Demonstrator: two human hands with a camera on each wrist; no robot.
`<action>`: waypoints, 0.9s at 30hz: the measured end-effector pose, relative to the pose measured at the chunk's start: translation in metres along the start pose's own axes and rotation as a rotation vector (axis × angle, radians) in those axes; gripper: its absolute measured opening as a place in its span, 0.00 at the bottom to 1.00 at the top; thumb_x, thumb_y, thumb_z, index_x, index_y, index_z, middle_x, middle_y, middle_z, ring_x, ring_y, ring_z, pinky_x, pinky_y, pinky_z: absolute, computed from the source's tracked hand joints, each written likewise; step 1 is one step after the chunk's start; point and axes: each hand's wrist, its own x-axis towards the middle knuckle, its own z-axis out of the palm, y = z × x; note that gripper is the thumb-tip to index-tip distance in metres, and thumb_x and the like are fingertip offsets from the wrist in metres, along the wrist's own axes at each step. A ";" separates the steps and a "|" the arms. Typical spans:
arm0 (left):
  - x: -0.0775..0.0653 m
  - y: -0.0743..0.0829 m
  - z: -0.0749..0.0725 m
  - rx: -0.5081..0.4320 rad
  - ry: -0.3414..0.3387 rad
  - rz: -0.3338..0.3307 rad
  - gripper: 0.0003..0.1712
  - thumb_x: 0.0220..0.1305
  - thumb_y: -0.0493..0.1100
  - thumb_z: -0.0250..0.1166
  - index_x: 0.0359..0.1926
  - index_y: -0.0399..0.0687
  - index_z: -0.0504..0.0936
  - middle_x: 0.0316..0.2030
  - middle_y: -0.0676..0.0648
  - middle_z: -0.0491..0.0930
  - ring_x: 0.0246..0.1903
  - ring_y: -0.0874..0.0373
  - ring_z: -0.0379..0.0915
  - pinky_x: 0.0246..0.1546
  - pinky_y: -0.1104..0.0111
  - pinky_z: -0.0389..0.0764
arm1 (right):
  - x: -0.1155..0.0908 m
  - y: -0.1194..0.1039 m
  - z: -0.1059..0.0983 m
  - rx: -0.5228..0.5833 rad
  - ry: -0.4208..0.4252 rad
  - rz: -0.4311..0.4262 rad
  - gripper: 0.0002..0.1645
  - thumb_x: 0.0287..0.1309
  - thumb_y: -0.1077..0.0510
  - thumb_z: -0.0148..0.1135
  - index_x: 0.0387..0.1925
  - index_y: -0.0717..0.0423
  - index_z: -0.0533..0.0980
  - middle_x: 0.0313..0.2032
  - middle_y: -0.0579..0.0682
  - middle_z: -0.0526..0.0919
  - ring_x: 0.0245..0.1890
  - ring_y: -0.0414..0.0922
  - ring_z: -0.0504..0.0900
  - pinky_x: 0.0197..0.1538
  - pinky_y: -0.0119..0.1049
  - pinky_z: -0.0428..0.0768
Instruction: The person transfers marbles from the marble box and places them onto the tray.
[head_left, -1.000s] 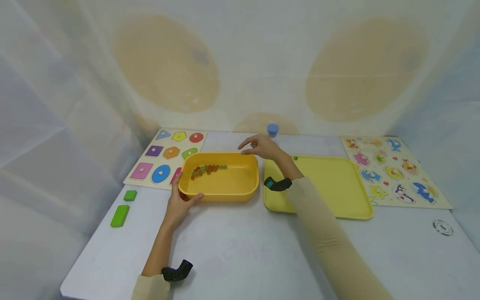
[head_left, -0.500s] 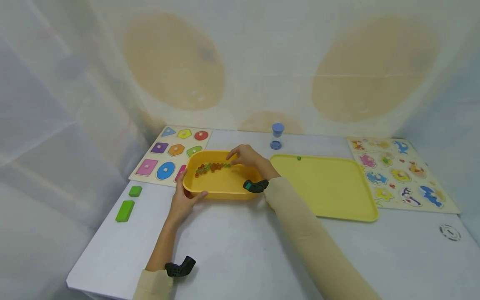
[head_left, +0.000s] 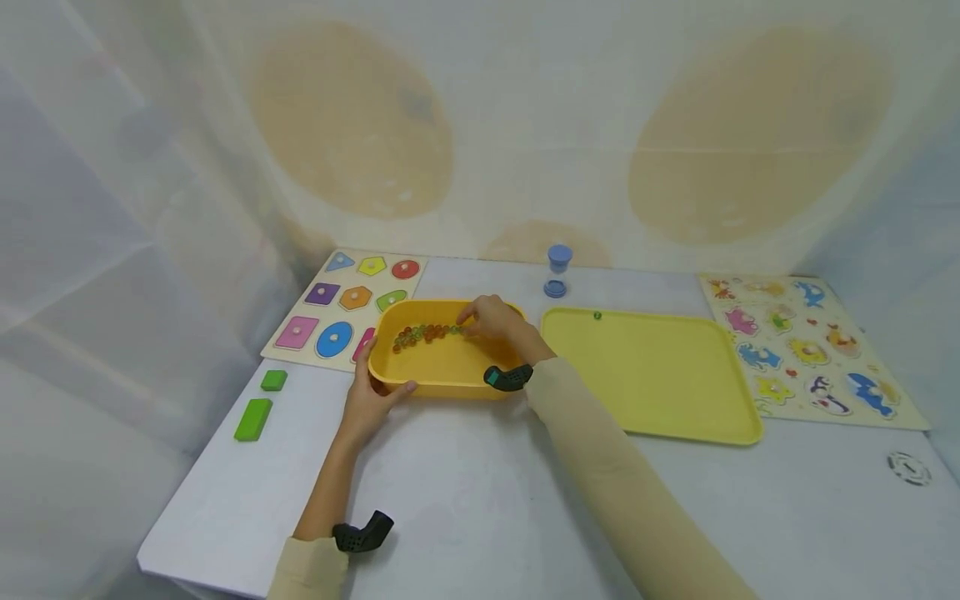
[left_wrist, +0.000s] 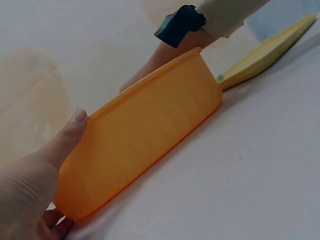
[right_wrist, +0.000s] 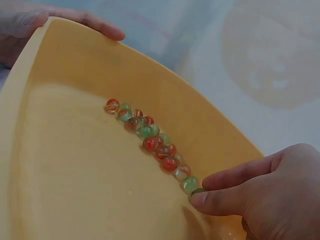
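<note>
A yellow plastic bin stands on the white table with its far edge toward the curtain. My left hand grips its left end, thumb over the near wall and fingers around the side. Inside, red and green glass marbles lie in a band along the far wall. My right hand reaches down into the bin at the right end of that band. Between thumb and index finger it pinches a dark green marble, partly covered by the fingertips, beside a lighter green one.
Right of the bin lies a flat yellow tray with one green marble at its far edge. Behind stands a blue sand timer. Shape puzzle board at left, animal puzzle board at right, green blocks near the left edge.
My right hand has moved left and down from above the bin's right rim into it, and its fingers have closed on a marble. My left hand keeps its grip on the bin.
</note>
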 end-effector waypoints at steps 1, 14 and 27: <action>0.001 0.000 0.000 0.001 0.001 0.002 0.53 0.49 0.53 0.68 0.66 0.75 0.41 0.67 0.50 0.51 0.64 0.53 0.52 0.61 0.59 0.61 | 0.000 0.000 0.000 -0.010 0.002 0.002 0.16 0.52 0.55 0.63 0.44 0.50 0.79 0.45 0.47 0.80 0.38 0.45 0.71 0.46 0.36 0.73; 0.000 -0.001 0.000 0.012 0.000 0.002 0.53 0.48 0.54 0.68 0.66 0.74 0.41 0.66 0.50 0.52 0.64 0.54 0.52 0.62 0.59 0.59 | -0.018 -0.005 -0.013 0.023 0.090 -0.083 0.12 0.52 0.54 0.63 0.39 0.51 0.81 0.40 0.46 0.81 0.36 0.44 0.74 0.42 0.33 0.73; -0.002 -0.002 -0.008 0.033 0.008 -0.001 0.54 0.47 0.55 0.68 0.66 0.75 0.40 0.67 0.50 0.50 0.65 0.52 0.50 0.63 0.58 0.56 | -0.125 0.049 -0.077 0.070 0.357 -0.178 0.14 0.49 0.48 0.64 0.37 0.48 0.81 0.10 0.44 0.56 0.11 0.40 0.52 0.17 0.32 0.56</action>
